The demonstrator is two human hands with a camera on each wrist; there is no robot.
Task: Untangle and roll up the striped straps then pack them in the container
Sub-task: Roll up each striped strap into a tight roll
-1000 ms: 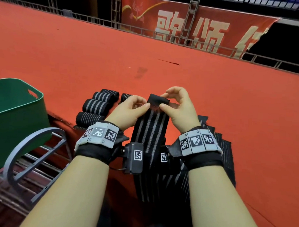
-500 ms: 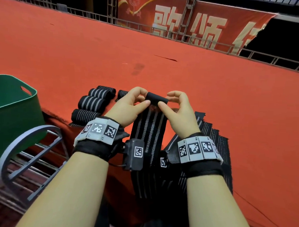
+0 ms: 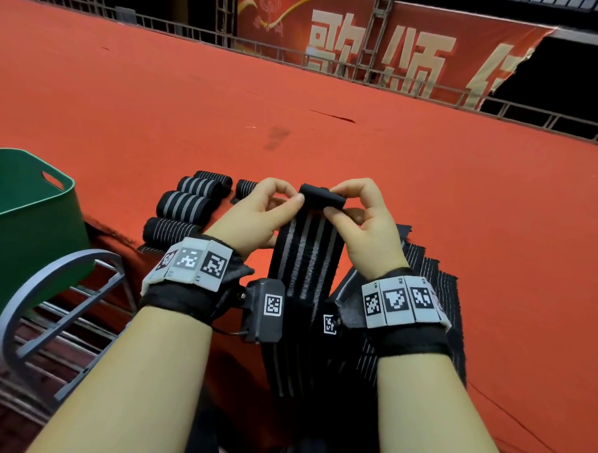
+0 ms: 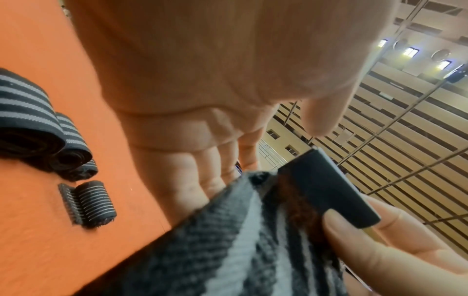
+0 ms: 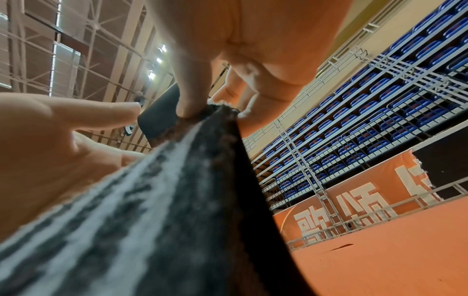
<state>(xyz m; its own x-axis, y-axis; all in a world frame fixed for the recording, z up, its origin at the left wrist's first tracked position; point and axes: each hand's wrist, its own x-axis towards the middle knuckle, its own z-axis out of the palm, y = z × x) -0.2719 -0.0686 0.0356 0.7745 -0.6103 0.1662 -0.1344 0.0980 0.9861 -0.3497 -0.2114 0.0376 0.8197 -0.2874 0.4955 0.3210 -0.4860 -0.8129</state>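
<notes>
A black strap with grey stripes point(image 3: 306, 257) hangs from both hands above the red surface, its black end tab point(image 3: 323, 197) folded over at the top. My left hand point(image 3: 257, 214) pinches the left side of that fold. My right hand point(image 3: 363, 219) pinches the right side. In the left wrist view the tab point(image 4: 331, 192) lies against a right fingertip, with the strap point(image 4: 240, 240) below. In the right wrist view the thumb presses the strap point(image 5: 162, 200) at the tab point(image 5: 159, 118). Several rolled straps point(image 3: 185, 204) lie in a row to the left. A green container point(image 3: 23, 228) stands at the far left.
A pile of loose striped straps point(image 3: 425, 293) lies under my right wrist. A grey metal rack point(image 3: 57, 311) sits below the container, off the red surface's edge point(image 3: 119, 239). Railings and a red banner point(image 3: 384, 48) close the far side.
Both hands have folded the strap's flat end tab over into a first small roll, and they now sit slightly closer together on it.
</notes>
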